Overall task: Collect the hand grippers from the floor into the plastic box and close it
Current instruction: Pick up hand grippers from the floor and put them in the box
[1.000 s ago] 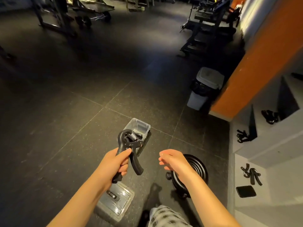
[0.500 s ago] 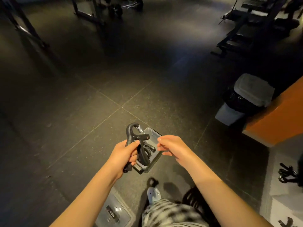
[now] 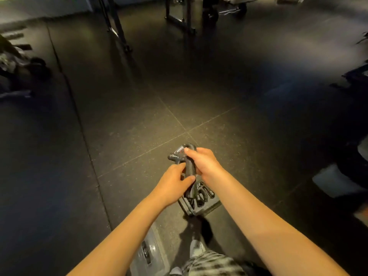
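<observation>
- A black hand gripper (image 3: 185, 160) is clasped by both hands, the left hand (image 3: 175, 181) low, the right hand (image 3: 203, 161) high.
- The plastic box (image 3: 199, 209) on the floor (image 3: 139, 120) is partly hidden beneath them, more grippers (image 3: 203, 194) inside.
- A lid (image 3: 148, 253) lies nearby, lower left.

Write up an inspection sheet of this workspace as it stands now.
Surface: dark tiled floor, dimly lit.
Job's things: hand gripper held above the open plastic box, which already holds more grippers; lid lies on the floor nearer the person.
Clutter: nothing seen around the box.
Grippers: left hand and right hand both grasp the hand gripper.
Cables: nothing seen.
Surroundings: gym frames far back; blurred objects at the left and right edges.
</observation>
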